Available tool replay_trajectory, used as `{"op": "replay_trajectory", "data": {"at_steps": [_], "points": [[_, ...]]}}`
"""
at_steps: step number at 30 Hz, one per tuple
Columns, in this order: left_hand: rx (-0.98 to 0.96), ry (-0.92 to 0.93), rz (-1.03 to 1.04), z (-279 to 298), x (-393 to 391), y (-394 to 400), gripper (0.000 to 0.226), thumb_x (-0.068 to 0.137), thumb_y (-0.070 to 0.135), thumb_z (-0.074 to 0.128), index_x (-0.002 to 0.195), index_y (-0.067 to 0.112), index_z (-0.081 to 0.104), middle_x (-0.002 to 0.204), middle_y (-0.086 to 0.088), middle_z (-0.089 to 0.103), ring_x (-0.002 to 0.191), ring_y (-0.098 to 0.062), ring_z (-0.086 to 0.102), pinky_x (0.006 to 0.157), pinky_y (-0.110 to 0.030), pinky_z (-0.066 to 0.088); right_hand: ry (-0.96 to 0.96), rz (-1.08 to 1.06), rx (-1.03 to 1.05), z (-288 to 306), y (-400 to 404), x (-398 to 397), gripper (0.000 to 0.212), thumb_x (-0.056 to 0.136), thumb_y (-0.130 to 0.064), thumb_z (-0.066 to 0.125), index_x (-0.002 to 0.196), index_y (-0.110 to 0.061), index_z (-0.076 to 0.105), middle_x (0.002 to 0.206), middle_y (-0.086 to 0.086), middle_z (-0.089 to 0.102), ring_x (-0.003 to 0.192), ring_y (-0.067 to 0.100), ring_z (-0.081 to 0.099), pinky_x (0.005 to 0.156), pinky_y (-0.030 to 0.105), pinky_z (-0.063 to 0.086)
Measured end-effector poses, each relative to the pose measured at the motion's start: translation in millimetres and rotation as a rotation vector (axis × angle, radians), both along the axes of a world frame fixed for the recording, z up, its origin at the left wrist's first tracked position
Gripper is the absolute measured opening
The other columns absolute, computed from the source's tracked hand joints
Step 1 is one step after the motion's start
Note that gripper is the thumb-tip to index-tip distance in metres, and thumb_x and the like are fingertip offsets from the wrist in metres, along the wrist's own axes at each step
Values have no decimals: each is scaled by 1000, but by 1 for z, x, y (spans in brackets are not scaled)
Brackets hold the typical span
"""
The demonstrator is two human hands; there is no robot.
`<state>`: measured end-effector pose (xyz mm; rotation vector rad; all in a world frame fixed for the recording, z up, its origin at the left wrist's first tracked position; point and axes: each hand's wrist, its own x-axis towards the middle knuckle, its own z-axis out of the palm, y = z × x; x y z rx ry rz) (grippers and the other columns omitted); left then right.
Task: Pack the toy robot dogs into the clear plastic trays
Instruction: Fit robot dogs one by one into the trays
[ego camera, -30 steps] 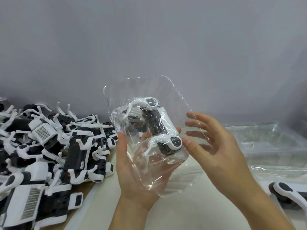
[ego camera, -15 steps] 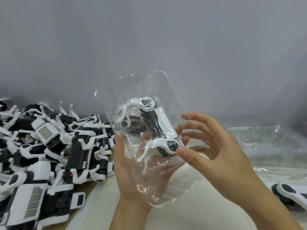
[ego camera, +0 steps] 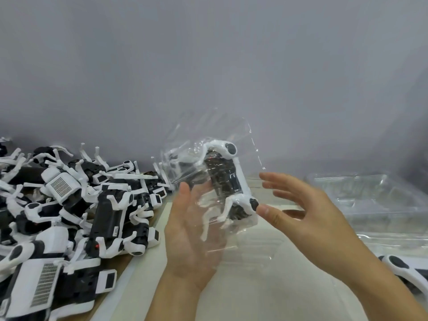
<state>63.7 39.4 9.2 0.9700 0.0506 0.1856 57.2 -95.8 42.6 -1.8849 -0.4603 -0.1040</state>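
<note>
- The left hand (ego camera: 192,230) is raised palm-up above the table (ego camera: 266,286), its fingers (ego camera: 184,191) straight and relaxed, carrying a clear plastic tray (ego camera: 222,172) from underneath.
- A toy robot dog (ego camera: 225,181), white with a black body, sits inside that tray, tilted, its legs pointing down and to the left toward the left palm.
- The right hand (ego camera: 308,212) is at the tray's right side with its fingers spread and nearly straight; its thumb tip touches the black joint at the dog's lower end. Nothing is gripped by it.
- A large heap of more black-and-white toy dogs (ego camera: 69,205) lies on the left part of the table, legs pointing every way.
- A stack of empty clear trays (ego camera: 370,200) stands on the right of the table, behind the right hand.
- Another toy dog part (ego camera: 400,267), white with a black disc, shows at the right edge, beside the right forearm.
- A plain grey wall (ego camera: 208,66) fills the background.
</note>
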Motion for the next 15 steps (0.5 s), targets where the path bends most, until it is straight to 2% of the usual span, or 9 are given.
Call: {"op": "replay_trajectory", "data": {"at_steps": [1,3,5,6,8,9,11,13,15], "points": [[197,98,54,16,-21,38,81,54,59,87,119,13,71,122,-19,67,104,-38,66,89,-54,54,6,-25,-35,-1,-2,1,44,80,-46,71,121,-51,58,119,-27,61,117,-8,53,94,23,47],[65,-81,7,24,-40,41,66,57,58,85,110,20,74,120,-10,70,112,-31,66,93,-51,53,5,-63,-65,-2,-6,4,36,87,-39,66,121,-49,57,118,-27,61,116,-8,53,89,17,45],[308,-79,60,28,-43,50,49,64,58,74,100,24,73,109,1,74,106,-15,68,85,-35,57,-5,-101,-45,-1,-11,6,30,91,-36,62,118,-48,59,114,-26,63,112,-11,54,82,11,44],[411,-82,39,27,-42,50,52,67,57,69,103,19,68,108,1,74,103,-13,69,82,-32,56,-13,-123,-18,0,-13,8,28,92,-34,61,116,-48,60,111,-26,64,108,-13,55,78,7,44],[611,-134,27,28,-42,57,57,70,55,68,108,14,60,111,-2,73,106,-16,68,85,-32,52,-32,-174,54,3,-19,10,24,95,-31,58,111,-47,63,105,-28,67,100,-15,58,71,0,42],[734,-148,31,31,-42,62,57,68,57,70,107,18,59,112,0,72,108,-17,66,88,-32,51,-41,-203,92,5,-22,11,23,96,-29,57,109,-46,64,103,-28,67,99,-13,60,73,1,43],[1049,-38,54,34,-45,66,62,56,71,71,103,33,57,112,17,68,113,-7,59,94,-25,44,-60,-265,168,8,-27,12,24,98,-24,54,108,-43,66,104,-25,69,102,-4,63,87,17,50],[1350,25,67,34,-48,63,69,45,81,66,102,44,50,112,38,52,114,8,44,89,-19,37,-76,-326,217,11,-29,12,26,98,-21,52,106,-41,66,103,-21,70,103,0,64,93,36,52],[1564,32,7,35,-51,60,70,42,83,63,101,50,42,113,46,34,112,27,20,88,-18,26,-79,-355,236,13,-30,11,26,98,-20,52,105,-40,67,103,-20,70,102,0,64,93,40,53]]}}
